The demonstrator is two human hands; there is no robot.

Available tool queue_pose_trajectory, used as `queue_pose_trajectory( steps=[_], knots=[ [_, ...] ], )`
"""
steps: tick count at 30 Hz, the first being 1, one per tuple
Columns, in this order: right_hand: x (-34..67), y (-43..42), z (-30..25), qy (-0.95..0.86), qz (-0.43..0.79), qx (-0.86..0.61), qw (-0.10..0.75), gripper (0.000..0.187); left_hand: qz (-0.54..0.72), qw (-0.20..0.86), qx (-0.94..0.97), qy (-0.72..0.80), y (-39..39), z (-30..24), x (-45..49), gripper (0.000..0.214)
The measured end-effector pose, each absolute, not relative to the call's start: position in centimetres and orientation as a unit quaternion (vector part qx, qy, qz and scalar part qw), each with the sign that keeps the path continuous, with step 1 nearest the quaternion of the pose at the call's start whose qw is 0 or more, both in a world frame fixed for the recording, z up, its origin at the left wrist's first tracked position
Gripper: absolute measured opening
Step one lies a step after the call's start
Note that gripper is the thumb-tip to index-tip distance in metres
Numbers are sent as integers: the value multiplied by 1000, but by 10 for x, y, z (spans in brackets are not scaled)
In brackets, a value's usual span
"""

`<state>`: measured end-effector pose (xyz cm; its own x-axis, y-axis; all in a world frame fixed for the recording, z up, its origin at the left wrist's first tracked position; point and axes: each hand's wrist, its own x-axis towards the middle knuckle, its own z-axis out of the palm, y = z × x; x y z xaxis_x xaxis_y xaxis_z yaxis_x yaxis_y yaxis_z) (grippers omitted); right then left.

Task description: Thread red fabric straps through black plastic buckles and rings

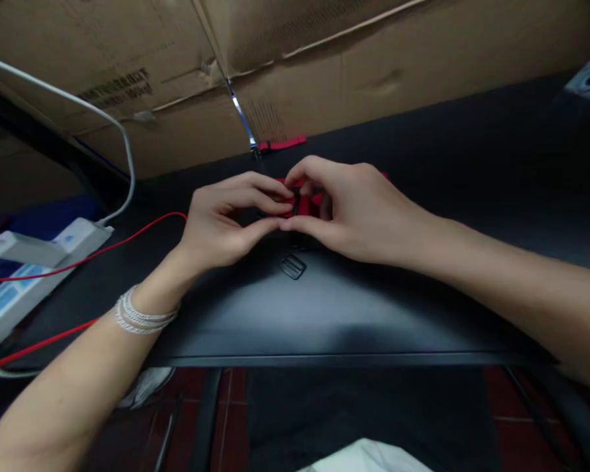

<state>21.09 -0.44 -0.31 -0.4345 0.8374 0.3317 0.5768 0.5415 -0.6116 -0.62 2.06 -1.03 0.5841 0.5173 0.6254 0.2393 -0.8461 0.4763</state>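
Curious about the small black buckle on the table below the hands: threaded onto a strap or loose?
Loose. The black buckle lies flat on the table, no strap through it, apart from the red strap.

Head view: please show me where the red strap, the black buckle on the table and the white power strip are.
red strap (309, 204), head view, on its visible red part.
black buckle (294, 267), head view, on its middle bar.
white power strip (14, 295), head view, on its top face.
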Motion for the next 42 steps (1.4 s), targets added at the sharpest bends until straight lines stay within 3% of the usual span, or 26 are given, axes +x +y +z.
queue_pose_trajectory(
  steps=[13,23,31,42],
  knots=[
    [211,-4,-1,-823,200,-443,295,47,398,164,874,226,23,-14,-5,20],
    [209,-4,-3,-833,194,-426,296,33,374,187,866,273,19,-13,-2,20],
    [208,-4,-1,-796,204,-468,323,34,376,209,855,289,22,-19,-5,36],
    [207,-3,-10,-800,216,-448,336,35,368,183,862,296,22,-19,-4,35]
  ],
)
